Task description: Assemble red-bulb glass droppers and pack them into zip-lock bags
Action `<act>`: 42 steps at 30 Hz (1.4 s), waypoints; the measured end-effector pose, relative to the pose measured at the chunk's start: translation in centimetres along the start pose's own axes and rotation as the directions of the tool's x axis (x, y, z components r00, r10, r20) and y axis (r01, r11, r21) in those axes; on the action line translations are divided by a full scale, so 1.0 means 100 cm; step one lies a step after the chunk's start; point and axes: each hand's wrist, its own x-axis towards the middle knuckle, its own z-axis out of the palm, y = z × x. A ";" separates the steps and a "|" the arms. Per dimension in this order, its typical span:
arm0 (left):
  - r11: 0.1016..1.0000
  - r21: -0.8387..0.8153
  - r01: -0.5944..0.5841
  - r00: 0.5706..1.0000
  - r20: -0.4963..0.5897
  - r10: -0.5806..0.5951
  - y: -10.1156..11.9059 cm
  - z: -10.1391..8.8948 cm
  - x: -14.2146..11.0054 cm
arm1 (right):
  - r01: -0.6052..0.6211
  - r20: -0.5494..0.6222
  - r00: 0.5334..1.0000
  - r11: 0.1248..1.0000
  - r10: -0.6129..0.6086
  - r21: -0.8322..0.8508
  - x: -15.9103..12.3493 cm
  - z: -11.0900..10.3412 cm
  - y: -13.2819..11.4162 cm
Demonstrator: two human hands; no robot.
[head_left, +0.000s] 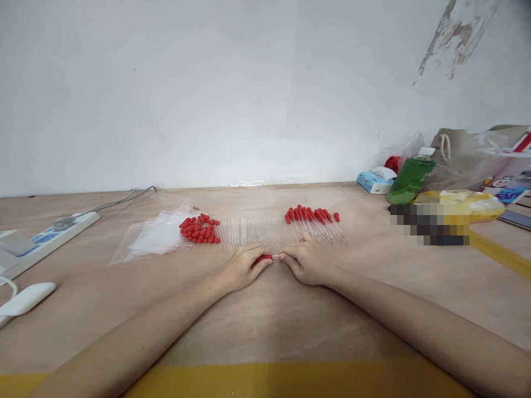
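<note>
Here we are at the near middle of the wooden tabletop (249, 323), and both our hands are at work on one dropper! Our left hand (250, 266) pinches a red rubber bulb (266, 257) between thumb and forefinger, its mouth pointing right; our right hand (306, 262) has fingertips pressed together on a clear pipette tube (275, 256), a short stretch of it showing between the hands. The tube's end meets the bulb, though how deep it sits we cannot tell. Just beyond our left hand lies a row of bare pipette tubes (241, 231), side by side, and to their left a heap of loose red bulbs (201, 234), touching clear plastic bags (160, 235). Beyond our right hand, capped droppers (312, 214) lie in a slanting bunch, red ends far, tips near. Far right, a green bottle (410, 178) leans beside a blue tissue pack (373, 181); over at the left, a white power strip (53, 237).
</note>
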 end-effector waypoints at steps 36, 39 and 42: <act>0.990 -0.025 0.140 0.988 -0.060 -0.141 -0.014 -0.004 0.000 | -0.805 -0.050 0.588 0.577 0.808 -0.139 0.009 -0.037 0.092; 0.991 -0.023 0.133 0.990 -0.053 -0.134 -0.014 -0.005 0.001 | -0.803 -0.119 0.595 0.582 0.795 -0.126 0.009 -0.038 0.087; 0.990 -0.009 0.139 0.989 -0.048 -0.139 -0.013 -0.005 0.001 | -0.723 -0.156 0.690 0.686 0.707 -0.084 0.016 -0.034 0.070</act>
